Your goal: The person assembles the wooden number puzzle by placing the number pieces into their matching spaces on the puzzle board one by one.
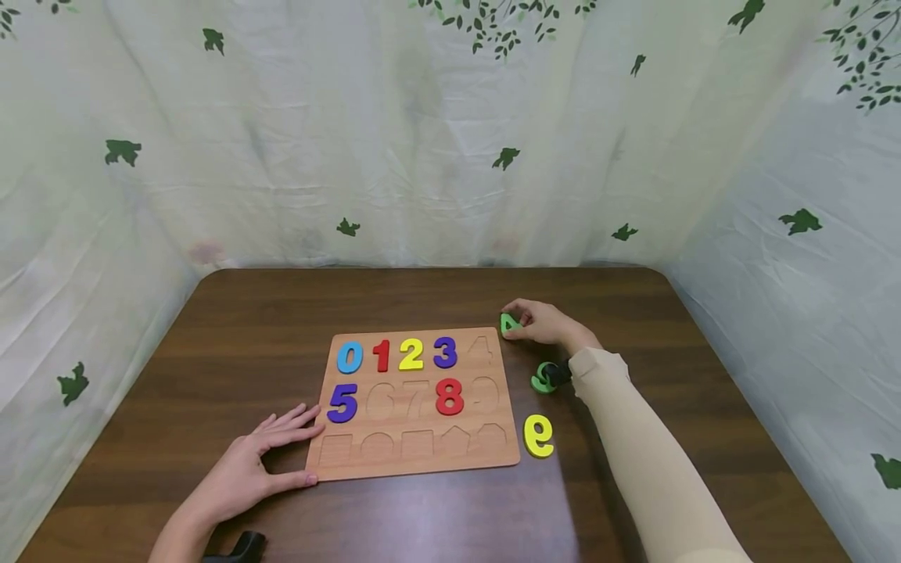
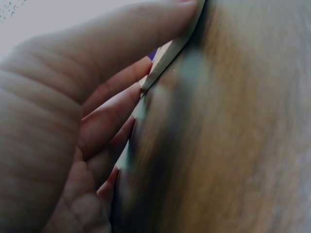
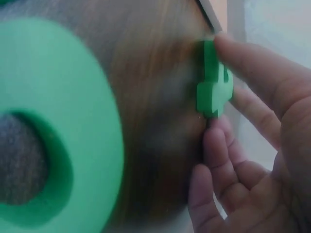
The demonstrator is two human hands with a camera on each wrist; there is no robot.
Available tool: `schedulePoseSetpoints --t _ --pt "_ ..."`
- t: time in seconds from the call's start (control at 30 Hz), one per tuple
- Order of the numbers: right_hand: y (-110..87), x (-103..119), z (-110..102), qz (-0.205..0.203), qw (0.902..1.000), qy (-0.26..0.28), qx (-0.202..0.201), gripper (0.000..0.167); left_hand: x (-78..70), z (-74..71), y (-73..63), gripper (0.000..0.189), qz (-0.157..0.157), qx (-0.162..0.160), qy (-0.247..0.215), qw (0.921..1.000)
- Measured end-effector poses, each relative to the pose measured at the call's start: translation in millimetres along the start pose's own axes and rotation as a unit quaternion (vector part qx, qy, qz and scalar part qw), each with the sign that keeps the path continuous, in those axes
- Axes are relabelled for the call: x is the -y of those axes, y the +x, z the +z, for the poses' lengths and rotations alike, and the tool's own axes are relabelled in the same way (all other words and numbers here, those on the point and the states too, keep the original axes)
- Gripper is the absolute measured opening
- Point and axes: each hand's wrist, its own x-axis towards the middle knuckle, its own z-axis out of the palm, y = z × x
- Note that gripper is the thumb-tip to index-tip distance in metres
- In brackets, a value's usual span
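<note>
Between thumb and fingertips of right hand (image 1: 545,322): chunky green number-four piece (image 1: 507,324), pinched, other fingers loosely bent; long axis unclear. Just left of piece: matching four-shaped recess (image 1: 482,351) of tan rectangular wooden board (image 1: 422,467); right hand nearer. Left hand (image 1: 255,461), fingers spread, touches board's left edge. Right wrist view shows piece's thick side, hidden from head view.
</note>
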Motion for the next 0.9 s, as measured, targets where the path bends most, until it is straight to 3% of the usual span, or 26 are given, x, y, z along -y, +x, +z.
schedulePoseSetpoints --t 0.13,0.37,0.6,0.9 --pt "0.1 -1.3 -4.0 -0.015 0.9992 0.037 0.009 0.059 0.5 -0.4 1.0 0.065 0.0 -0.003 -0.001 1.0" --pt "1.9 -6.3 -16.3 -0.016 0.9928 0.107 0.051 0.083 2.0 0.8 4.6 0.065 -0.006 -0.004 -0.004 1.0" --pt "1.3 -9.9 -16.5 -0.026 0.9899 0.114 0.081 0.081 2.2 2.5 1.1 0.065 -0.005 0.0 0.003 1.0" --pt "-1.3 -16.0 -12.5 -0.027 0.9859 0.152 0.065 0.072 -1.0 2.9 1.9 0.066 -0.003 0.002 0.003 1.0"
